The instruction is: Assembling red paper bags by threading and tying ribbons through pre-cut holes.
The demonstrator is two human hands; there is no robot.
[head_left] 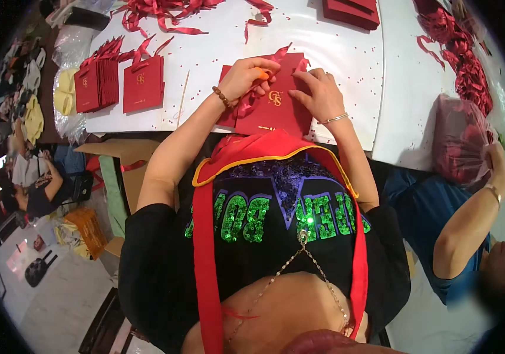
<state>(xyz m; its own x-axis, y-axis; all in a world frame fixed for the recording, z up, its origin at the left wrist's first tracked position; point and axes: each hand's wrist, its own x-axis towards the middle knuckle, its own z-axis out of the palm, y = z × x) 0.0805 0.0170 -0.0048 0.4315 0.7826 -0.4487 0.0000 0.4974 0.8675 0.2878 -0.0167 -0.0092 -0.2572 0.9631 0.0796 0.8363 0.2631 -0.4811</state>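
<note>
A flat red paper gift bag (273, 112) with gold print lies in front of me at the table's near edge. My left hand (245, 81) is closed at the bag's upper left on a red satin ribbon (249, 105). A small orange object (260, 74) shows among its fingers; its kind I cannot make out. My right hand (321, 97) rests on the bag's upper right, thumb and forefinger apart. Its forefinger touches a short ribbon end at the bag's top edge. Part of another red bag (226, 120) shows under the left side.
Finished-looking red bags (96, 85) stand in a row at left, another bag (143, 88) beside them. Loose ribbons (164, 15) and a bag stack (352, 13) lie at the far side. At right, a co-worker's hand (496, 159) touches a plastic sack (459, 138). An open carton (125, 150) stands below left.
</note>
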